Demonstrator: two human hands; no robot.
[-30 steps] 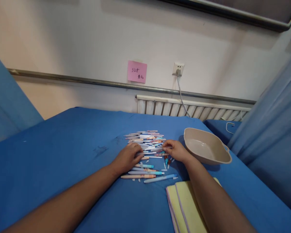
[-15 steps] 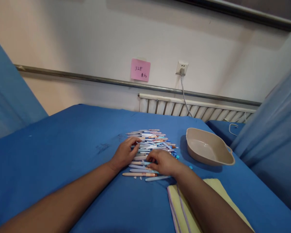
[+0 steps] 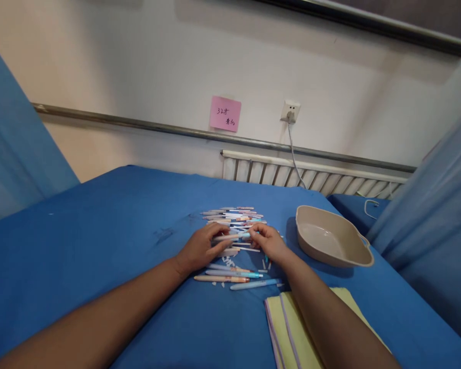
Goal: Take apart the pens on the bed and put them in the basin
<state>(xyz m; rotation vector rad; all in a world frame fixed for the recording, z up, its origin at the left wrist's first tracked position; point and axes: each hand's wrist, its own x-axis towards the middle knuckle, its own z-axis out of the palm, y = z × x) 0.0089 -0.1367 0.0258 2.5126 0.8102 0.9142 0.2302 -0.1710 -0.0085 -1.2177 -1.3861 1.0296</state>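
Both our hands sit over the pile of pens on the blue cloth. Our left hand and right hand pinch opposite ends of one white pen, held level just above the middle of the pile, fingers curled on it. More pens lie in a row nearer us, the closest a light blue pen beside our right forearm. A beige basin stands right of the pile, apart from it. A yellow notebook lies under our right forearm. A pink note sticks to the wall.
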